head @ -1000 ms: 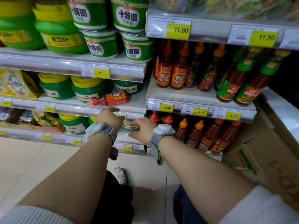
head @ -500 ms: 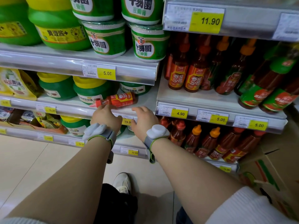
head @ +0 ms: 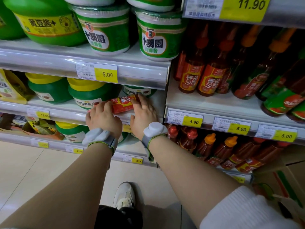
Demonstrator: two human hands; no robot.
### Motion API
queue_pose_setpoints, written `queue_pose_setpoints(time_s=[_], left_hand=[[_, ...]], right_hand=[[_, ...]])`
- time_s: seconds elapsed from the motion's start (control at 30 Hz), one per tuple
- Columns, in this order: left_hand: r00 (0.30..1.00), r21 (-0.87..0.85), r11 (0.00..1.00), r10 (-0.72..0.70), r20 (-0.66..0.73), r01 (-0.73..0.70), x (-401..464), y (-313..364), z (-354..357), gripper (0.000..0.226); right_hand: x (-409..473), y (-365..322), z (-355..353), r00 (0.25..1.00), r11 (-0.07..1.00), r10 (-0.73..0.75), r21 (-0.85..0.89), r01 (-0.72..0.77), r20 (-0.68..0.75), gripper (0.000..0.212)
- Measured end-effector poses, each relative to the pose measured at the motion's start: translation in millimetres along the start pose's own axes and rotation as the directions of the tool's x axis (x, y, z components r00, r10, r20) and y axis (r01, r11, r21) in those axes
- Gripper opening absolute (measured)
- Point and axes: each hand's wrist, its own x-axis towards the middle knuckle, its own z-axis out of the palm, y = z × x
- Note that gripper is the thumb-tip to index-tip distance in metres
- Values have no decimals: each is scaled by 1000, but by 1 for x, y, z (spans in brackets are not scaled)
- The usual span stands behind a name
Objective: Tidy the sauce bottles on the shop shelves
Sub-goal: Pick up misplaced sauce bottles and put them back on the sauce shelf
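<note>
A red ketchup bottle lies on its side on the middle left shelf, in front of green tubs. My left hand covers its cap end, fingers curled over it. My right hand lies over its base end, fingers stretched along the bottle and touching it. More red sauce bottles stand upright on the right-hand shelf, and others with orange and red caps stand on the shelf below.
Green bean-paste tubs fill the upper left shelf, and yellow-lidded tubs sit behind the lying bottle. Green-labelled bottles lean at the far right. A cardboard box stands at lower right. My shoe is on the floor tiles.
Both hands rose from the lower shelf edge to the middle shelf and closed in on the lying ketchup bottle. The camera has moved closer to the shelves.
</note>
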Motion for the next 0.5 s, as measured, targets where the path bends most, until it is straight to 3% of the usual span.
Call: queue_pose_setpoints(time_s=[0.27,0.5], left_hand=[[999,21,999,-45,25,45,5,4,11,67],[998,64,998,-17,57,13,7,7,7,65]], right_hand=[[15,0,12,997,997,-62,-36,63,42,66],[17,-6,8,998,997,18,-77,-23,-65,62]])
